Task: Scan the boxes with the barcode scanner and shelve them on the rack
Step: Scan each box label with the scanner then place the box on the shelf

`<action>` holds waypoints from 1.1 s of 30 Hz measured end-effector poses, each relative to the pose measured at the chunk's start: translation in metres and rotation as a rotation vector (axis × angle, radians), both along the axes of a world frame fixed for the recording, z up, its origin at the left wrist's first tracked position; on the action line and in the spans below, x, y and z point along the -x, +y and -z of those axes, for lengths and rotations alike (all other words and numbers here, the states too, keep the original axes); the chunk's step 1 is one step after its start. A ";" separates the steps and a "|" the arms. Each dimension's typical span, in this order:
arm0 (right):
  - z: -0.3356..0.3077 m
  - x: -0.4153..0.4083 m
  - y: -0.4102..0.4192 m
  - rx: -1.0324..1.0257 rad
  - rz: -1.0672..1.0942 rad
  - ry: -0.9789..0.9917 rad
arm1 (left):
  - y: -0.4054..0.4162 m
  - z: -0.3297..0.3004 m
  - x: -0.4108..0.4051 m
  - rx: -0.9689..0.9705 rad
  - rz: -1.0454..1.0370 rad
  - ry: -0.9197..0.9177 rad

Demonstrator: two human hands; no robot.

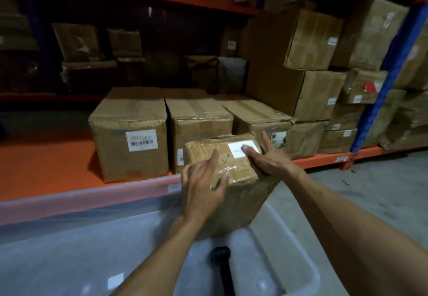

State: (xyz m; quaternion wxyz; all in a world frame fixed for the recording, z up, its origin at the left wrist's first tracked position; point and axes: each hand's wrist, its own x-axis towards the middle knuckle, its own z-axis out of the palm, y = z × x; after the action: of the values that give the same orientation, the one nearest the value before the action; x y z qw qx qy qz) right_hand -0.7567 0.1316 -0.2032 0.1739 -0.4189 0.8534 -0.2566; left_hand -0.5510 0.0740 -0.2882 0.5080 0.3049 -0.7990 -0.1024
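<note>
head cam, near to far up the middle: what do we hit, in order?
Barcode scanner lying in the clear plastic bin → taped cardboard box with left hand and right hand on it → row of cartons on the orange shelf → dim boxes at the rack's back.

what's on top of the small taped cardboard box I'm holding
On the small taped cardboard box: a white label, partly covered by the right hand; the left hand hides the near corner.
</note>
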 end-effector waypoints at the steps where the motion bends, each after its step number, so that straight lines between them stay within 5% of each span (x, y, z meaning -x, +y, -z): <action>1: -0.004 0.000 0.004 -0.015 -0.025 0.013 | -0.003 -0.011 0.000 -0.174 -0.042 0.032; 4: -0.004 0.001 0.009 -0.014 -0.103 -0.012 | -0.020 -0.033 -0.005 -0.713 0.040 -0.012; 7: -0.003 0.001 0.015 -0.016 -0.124 -0.086 | -0.044 -0.041 -0.014 -0.881 0.164 -0.084; 17: 0.017 -0.021 0.025 0.217 0.135 -0.411 | -0.007 -0.041 -0.009 -0.817 0.013 0.147; 23: 0.014 -0.022 0.033 0.237 0.129 -0.571 | -0.004 -0.045 -0.015 -1.090 -0.024 0.243; 27: 0.011 -0.038 0.044 0.338 0.184 -0.587 | 0.018 -0.052 -0.017 -0.977 -0.149 0.344; 33: -0.016 -0.062 0.102 0.522 0.232 -0.626 | 0.076 -0.095 -0.041 -0.826 -0.065 0.435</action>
State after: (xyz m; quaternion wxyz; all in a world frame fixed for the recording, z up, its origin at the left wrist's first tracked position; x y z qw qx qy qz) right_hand -0.6950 0.2334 -0.1871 0.2828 -0.2517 0.7073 -0.5969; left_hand -0.5100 0.1504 -0.1936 0.5026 0.4779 -0.5565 -0.4575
